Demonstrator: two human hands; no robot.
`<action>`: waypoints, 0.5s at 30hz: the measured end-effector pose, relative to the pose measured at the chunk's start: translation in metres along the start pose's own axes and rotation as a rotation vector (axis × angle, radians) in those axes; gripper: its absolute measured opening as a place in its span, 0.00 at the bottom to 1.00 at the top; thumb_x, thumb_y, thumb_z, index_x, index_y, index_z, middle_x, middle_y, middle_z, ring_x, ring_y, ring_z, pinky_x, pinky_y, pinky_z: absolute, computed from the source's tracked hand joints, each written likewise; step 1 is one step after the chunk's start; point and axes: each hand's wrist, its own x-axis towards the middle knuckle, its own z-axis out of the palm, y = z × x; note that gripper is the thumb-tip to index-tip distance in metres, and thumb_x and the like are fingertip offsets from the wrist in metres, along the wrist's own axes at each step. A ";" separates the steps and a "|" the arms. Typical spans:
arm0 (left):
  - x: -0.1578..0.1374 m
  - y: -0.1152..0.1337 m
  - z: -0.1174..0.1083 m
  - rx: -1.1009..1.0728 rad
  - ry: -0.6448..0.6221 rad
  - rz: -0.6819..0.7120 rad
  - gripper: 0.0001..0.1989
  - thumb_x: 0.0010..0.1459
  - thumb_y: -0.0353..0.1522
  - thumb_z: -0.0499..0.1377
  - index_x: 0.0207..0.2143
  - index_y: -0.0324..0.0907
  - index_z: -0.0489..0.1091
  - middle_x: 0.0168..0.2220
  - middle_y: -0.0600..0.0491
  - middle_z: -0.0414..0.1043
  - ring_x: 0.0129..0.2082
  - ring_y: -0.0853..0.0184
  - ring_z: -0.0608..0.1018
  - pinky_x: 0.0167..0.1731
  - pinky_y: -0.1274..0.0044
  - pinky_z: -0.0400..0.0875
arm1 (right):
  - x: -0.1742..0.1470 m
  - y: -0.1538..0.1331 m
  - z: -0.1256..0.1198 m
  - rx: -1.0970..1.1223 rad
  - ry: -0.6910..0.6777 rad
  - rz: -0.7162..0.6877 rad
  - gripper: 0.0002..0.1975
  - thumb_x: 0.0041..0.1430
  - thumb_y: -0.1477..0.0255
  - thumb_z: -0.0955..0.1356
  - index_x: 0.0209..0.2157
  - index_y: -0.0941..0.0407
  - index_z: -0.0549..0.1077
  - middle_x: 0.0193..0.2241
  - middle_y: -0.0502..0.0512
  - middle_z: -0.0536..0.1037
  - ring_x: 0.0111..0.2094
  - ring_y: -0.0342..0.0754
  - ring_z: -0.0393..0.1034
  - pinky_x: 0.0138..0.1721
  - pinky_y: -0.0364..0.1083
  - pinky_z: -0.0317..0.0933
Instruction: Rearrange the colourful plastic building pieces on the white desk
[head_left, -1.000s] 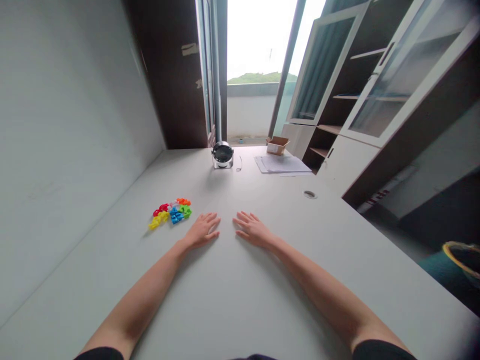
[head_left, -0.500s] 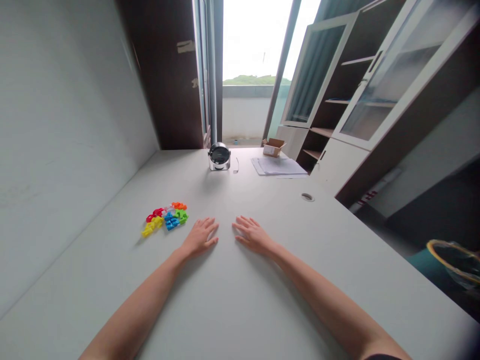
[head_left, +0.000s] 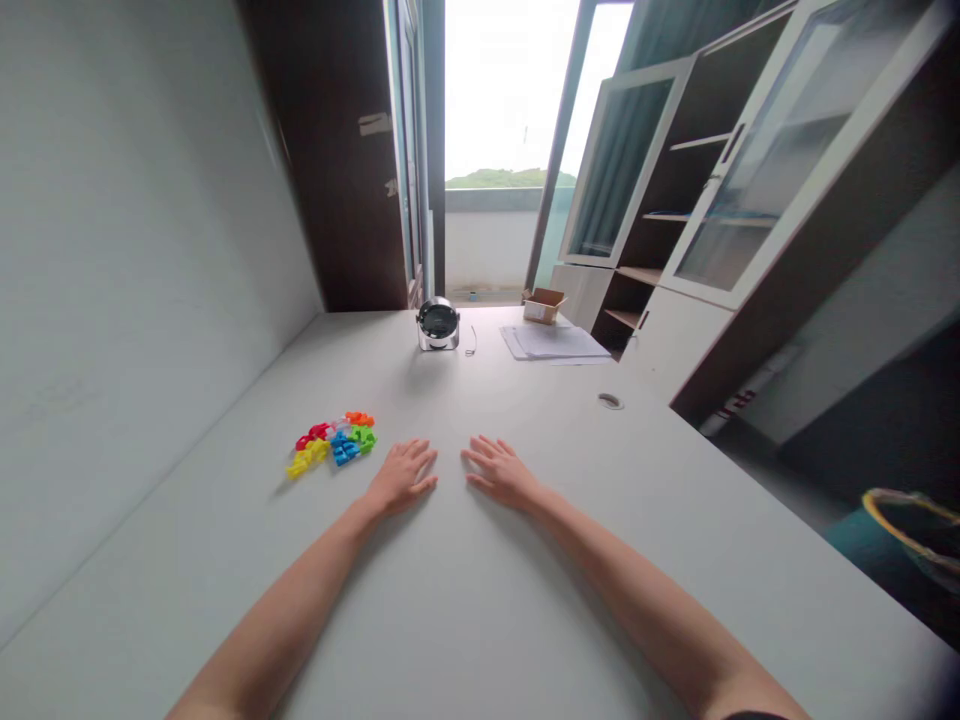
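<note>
Flat and empty, both hands, left hand (head_left: 400,477) and right hand (head_left: 501,472), rest palm-down on the counter (head_left: 465,600), near the coloured blocks (head_left: 332,442).

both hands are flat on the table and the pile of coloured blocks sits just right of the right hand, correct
Not quite. The head view shows the pile of coloured blocks lying to the left of the left hand, not right of the right hand. Both hands do lie flat and empty on the table.
</note>
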 end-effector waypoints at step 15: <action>0.003 0.001 0.000 0.035 -0.103 0.042 0.34 0.64 0.53 0.47 0.68 0.50 0.54 0.71 0.48 0.46 0.71 0.54 0.50 0.68 0.57 0.42 | 0.001 -0.001 0.001 -0.036 -0.037 -0.005 0.32 0.67 0.49 0.58 0.67 0.48 0.58 0.70 0.59 0.51 0.70 0.59 0.42 0.68 0.62 0.37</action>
